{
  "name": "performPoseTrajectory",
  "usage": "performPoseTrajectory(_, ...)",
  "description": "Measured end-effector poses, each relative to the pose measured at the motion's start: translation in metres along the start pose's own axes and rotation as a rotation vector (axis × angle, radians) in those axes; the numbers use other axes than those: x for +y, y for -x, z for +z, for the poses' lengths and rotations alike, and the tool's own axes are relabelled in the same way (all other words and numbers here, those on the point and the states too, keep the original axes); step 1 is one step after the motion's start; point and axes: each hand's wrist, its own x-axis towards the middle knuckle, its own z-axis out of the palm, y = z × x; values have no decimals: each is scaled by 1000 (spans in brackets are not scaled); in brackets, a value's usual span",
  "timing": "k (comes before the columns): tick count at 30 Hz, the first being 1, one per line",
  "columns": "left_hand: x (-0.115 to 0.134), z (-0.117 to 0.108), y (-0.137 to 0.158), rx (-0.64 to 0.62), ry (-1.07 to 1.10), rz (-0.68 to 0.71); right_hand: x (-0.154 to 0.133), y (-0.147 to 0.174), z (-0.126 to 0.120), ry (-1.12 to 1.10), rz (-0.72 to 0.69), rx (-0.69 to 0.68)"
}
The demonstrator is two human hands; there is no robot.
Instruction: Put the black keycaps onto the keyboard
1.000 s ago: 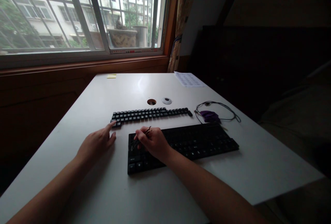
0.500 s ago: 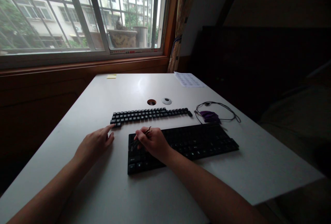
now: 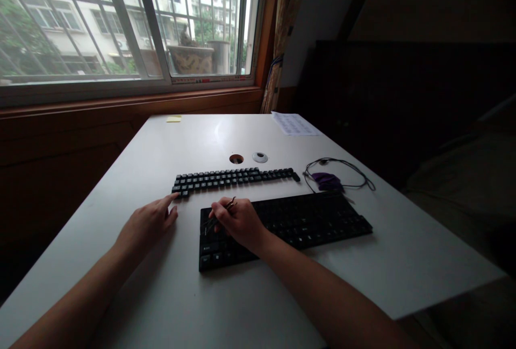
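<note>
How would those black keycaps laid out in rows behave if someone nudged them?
The keycaps look small and separate, so a nudge would probably break up the rows. On the smooth-looking white table, they'd likely slide easily; their blocky shapes suggest little rolling.

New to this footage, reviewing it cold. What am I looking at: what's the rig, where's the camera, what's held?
There is no robot: these are a person's bare hands, seen by one head-worn camera looking forward and down. On the white table lie a black keyboard and, beyond it, rows of loose keycaps. The right hand grips a thin tool, probably tweezers, over the keyboard's left part. The left hand holds nothing visible; its index finger reaches the keycaps' left end. Also there: a purple cloth-like item, a cable, printed paper and a yellow note.
</note>
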Motion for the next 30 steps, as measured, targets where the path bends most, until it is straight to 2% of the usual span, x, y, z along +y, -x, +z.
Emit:
performPoseTrajectory(6, 2, 1, 1, 19, -9, 24, -1, 0, 1, -10, 3, 3)
performPoseTrajectory(14, 6, 11, -1, -34, -55, 47, -1, 0, 1, -5, 14, -4)
performPoseTrajectory(30, 8, 10, -2, -54, -41, 43, 0, 0, 0, -3, -7, 7)
